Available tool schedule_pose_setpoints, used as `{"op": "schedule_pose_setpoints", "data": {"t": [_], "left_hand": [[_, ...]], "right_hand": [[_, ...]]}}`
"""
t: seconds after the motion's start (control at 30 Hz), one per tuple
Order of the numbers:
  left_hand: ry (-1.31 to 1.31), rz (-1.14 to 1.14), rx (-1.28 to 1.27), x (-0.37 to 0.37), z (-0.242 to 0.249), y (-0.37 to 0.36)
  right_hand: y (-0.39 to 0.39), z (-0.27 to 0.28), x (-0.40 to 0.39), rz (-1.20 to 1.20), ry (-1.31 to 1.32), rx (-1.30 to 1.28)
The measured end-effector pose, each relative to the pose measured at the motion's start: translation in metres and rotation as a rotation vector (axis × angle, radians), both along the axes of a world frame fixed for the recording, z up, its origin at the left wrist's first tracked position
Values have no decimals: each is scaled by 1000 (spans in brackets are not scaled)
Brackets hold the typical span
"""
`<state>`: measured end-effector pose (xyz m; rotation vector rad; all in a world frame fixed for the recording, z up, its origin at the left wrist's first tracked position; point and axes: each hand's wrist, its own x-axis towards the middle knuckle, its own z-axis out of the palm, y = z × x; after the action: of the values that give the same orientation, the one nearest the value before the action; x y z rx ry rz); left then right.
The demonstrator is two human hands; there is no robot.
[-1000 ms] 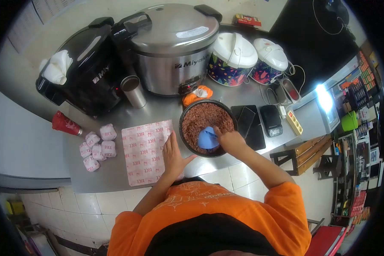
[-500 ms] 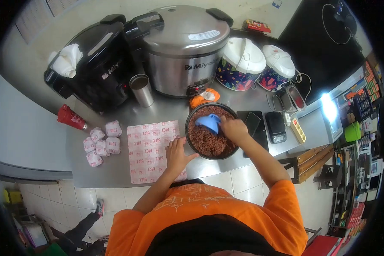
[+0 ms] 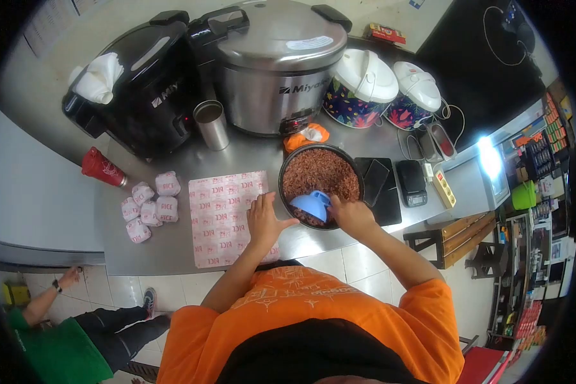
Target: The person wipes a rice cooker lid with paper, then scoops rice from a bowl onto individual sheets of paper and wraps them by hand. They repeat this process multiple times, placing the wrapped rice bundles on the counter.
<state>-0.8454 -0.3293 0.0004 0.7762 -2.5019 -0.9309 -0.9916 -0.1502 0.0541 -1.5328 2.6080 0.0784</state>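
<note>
In the head view, my right hand (image 3: 353, 217) grips a blue scoop (image 3: 310, 207) by its handle. The scoop's bowl is down in the reddish-brown rice (image 3: 321, 170), near the front rim of a round dark pot (image 3: 362, 192). My left hand (image 3: 265, 221) lies at the right edge of a red-and-white printed wrapping paper sheet (image 3: 221, 221), its thumb pointing toward the pot and its fingers stretched out. Several wrapped rice packets (image 3: 150, 213) are grouped on the left of the steel table (image 3: 166, 249).
Behind stand a black rice cooker (image 3: 147, 96), a large steel one (image 3: 275, 83) and two patterned ones. A metal cup (image 3: 212, 128), an orange cloth (image 3: 307, 136), a phone (image 3: 375, 180), a scale (image 3: 412, 182) and a power strip (image 3: 446, 189) surround the pot. A person in green (image 3: 61, 352) is lower left.
My right hand has drawn the scoop from the middle of the rice toward the pot's near side. The left hand stays by the paper. The person in green has come further into view.
</note>
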Motion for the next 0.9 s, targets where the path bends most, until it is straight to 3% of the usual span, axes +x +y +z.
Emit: {"op": "schedule_pose_setpoints", "data": {"t": [0.2, 0.33, 0.47, 0.53, 0.73, 0.9], "left_hand": [[-54, -33, -41, 2, 4, -2], [-103, -64, -15, 4, 11, 1], [-42, -88, -16, 8, 15, -2], [-16, -79, -7, 10, 15, -5], [133, -159, -77, 52, -12, -28], [-137, -206, -196, 136, -37, -52]], "right_hand": [[3, 5, -22, -112, -233, 8], [0, 4, -42, -236, -208, -129], [9, -10, -64, -77, -220, -165], [0, 30, -52, -474, -789, -80], [8, 27, -46, -491, -1125, -238], [-23, 22, -5, -365, -1331, -150]]}}
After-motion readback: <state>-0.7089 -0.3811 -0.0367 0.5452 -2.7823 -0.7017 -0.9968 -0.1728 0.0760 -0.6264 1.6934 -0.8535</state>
